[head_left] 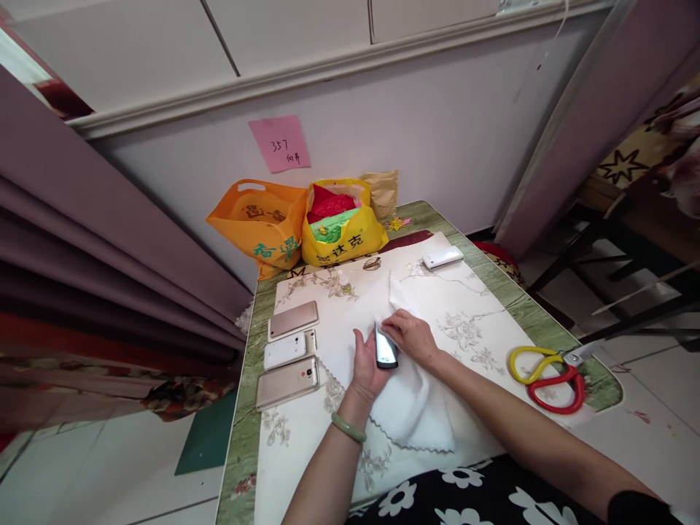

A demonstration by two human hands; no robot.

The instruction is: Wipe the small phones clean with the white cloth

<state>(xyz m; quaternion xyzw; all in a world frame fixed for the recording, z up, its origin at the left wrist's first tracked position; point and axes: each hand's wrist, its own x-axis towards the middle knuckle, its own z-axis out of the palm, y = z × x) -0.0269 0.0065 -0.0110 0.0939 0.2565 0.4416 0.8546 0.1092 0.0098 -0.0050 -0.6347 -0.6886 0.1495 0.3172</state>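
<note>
My left hand [367, 368], a green bangle on its wrist, grips a small phone [386, 350] with its screen up, over the middle of the table. My right hand [411, 337] presses a white cloth [421, 397] against the phone's upper right edge with closed fingers. The cloth spreads out under both hands and hangs toward me. Three phones lie face down in a column to the left: a rose-gold phone [292, 319], a white phone [285, 351] and a gold phone [287, 383]. One more white phone [442, 257] lies at the far right.
A floral white table mat [481, 306] covers the green table [243, 437]. Scissors with yellow and red handles [550, 372] lie at the right edge. An orange bag [262, 226], a yellow bag [342, 222] and a brown pouch [381, 191] stand against the wall. Purple curtains hang left.
</note>
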